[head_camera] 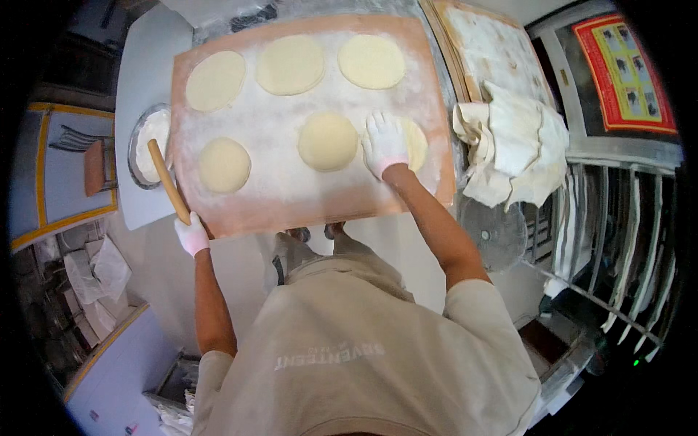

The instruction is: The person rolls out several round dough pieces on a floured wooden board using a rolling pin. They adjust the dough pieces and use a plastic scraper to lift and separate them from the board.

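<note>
My left hand [193, 234], in a white glove, grips the lower end of a wooden rolling pin [168, 180] at the board's near left corner. The pin's far end reaches over a round bowl of flour [152, 143]. My gloved right hand [385, 143] lies with fingers together on a dough round [416, 146] and hides its left part. Just left of that hand sits a thicker dough round [328, 141], and another thick one [224, 165] lies farther left. Three flatter dough rounds [290, 65] form the far row. All rest on a floured, reddish-brown board [294, 215].
Cream cloths [518, 147] are heaped right of the board, below a flour-covered board [496, 49]. A round-topped stool [493, 234] stands under them. A metal rack [605, 229] with boards or cloths is at the right. The bowl rests on a white surface [155, 60].
</note>
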Action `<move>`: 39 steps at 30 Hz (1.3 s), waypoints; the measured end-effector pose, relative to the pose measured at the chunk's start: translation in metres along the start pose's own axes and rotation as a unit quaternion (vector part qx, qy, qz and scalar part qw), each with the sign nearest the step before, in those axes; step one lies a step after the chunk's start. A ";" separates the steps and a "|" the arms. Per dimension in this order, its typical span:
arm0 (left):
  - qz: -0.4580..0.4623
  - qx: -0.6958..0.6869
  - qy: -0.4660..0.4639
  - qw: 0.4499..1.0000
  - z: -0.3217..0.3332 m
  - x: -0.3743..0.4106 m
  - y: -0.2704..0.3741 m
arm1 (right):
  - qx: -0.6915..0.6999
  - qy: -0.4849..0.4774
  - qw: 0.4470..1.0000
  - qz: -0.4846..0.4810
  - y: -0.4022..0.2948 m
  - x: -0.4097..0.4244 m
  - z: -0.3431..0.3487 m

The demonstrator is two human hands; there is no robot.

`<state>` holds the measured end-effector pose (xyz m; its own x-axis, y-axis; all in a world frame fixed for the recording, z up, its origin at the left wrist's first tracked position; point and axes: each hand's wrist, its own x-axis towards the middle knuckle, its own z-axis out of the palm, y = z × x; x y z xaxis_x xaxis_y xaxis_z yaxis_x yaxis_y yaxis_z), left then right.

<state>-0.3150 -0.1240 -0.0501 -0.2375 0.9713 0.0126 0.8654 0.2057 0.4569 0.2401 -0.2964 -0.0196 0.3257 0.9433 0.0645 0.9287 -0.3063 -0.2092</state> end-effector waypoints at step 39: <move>0.004 0.024 0.025 0.999 0.009 0.011 -0.008 | 0.035 0.009 0.980 0.194 0.043 -0.058 0.009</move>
<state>-0.3203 -0.1142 -0.0612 -0.2521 0.9658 0.0611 0.8870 0.2054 0.4136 0.2594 -0.3626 -0.0413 0.6559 0.7547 -0.0161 0.7198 -0.6317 -0.2880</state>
